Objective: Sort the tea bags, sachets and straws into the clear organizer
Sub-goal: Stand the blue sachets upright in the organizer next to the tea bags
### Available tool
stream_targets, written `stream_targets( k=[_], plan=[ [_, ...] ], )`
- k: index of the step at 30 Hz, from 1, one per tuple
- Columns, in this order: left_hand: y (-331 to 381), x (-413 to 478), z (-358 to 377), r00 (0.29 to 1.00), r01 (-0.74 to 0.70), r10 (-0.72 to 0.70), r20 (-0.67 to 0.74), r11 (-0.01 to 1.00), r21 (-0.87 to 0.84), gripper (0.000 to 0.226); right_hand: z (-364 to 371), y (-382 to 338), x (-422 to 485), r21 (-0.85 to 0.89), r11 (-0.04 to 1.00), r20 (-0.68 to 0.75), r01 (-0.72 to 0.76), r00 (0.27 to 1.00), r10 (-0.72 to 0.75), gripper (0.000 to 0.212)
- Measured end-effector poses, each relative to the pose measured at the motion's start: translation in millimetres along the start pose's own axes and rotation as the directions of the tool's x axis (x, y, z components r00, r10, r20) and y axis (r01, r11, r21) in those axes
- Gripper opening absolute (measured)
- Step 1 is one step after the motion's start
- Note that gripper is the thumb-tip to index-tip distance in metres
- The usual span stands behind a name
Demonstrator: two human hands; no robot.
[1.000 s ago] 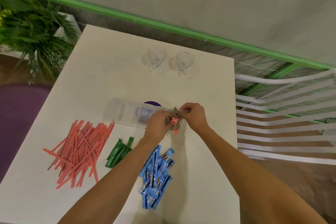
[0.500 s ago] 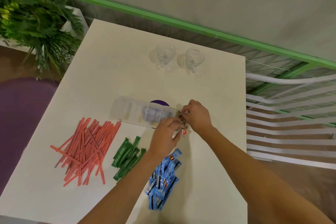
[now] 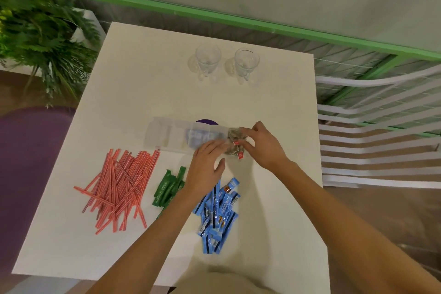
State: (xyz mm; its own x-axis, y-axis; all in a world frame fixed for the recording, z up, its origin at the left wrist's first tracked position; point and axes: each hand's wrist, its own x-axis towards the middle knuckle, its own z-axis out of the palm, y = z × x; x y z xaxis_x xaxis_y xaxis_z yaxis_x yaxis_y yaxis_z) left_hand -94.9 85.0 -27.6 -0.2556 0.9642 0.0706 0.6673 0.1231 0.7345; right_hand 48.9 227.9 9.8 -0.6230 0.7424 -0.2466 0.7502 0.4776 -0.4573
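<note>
A clear organizer [image 3: 167, 135] lies across the middle of the white table [image 3: 148, 74]. At its right end sits a bunch of brown tea bags [image 3: 232, 137] with red tags. My right hand [image 3: 260, 145] pinches the tea bags from the right. My left hand [image 3: 206, 164] rests flat beside them, fingers touching the bunch at the organizer's edge. Red straws [image 3: 119, 186] lie in a heap at the left, green sachets [image 3: 168, 186] in the middle, blue sachets [image 3: 218, 212] to the right of those, partly under my left forearm.
Two empty glasses [image 3: 207, 59] [image 3: 245, 62] stand at the table's far side. A white slatted chair [image 3: 381, 126] is at the right, a green plant [image 3: 40, 31] at the far left, a purple seat [image 3: 31, 150] at the left.
Both hands have carried the tea bags up and back into the organizer's right end. My left hand has flattened and slid off the bunch.
</note>
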Motion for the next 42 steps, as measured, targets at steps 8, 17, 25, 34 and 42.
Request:
stream_targets(
  k=[8,17,25,34,42],
  plan=[
    [-7,-69,-22,0.924,0.378,-0.352,0.148,0.897,-0.228,0.015,12,-7,-66,0.451,0.878,-0.107,-0.161,0.967,0.232,0.01],
    [-8,-109,-2,0.762,0.542,-0.544,0.352,0.832,0.115,0.027,93,-22,-126,0.432,0.726,0.315,-0.534,0.844,0.433,0.044],
    [-4,-97,5,0.654,0.702,-0.618,0.436,0.711,-0.045,0.022,112,-43,-119,-0.029,0.844,0.238,-0.536,0.816,0.526,0.044],
    [-9,-103,-10,0.657,0.73,-0.591,0.469,0.655,-0.198,0.01,118,-32,-119,0.357,0.719,0.272,-0.596,0.803,0.53,0.03],
    [-14,-111,-24,0.654,0.753,-0.548,0.522,0.543,-0.372,0.008,82,-34,-127,0.628,0.571,0.348,-0.529,0.847,0.401,0.022]
  ],
)
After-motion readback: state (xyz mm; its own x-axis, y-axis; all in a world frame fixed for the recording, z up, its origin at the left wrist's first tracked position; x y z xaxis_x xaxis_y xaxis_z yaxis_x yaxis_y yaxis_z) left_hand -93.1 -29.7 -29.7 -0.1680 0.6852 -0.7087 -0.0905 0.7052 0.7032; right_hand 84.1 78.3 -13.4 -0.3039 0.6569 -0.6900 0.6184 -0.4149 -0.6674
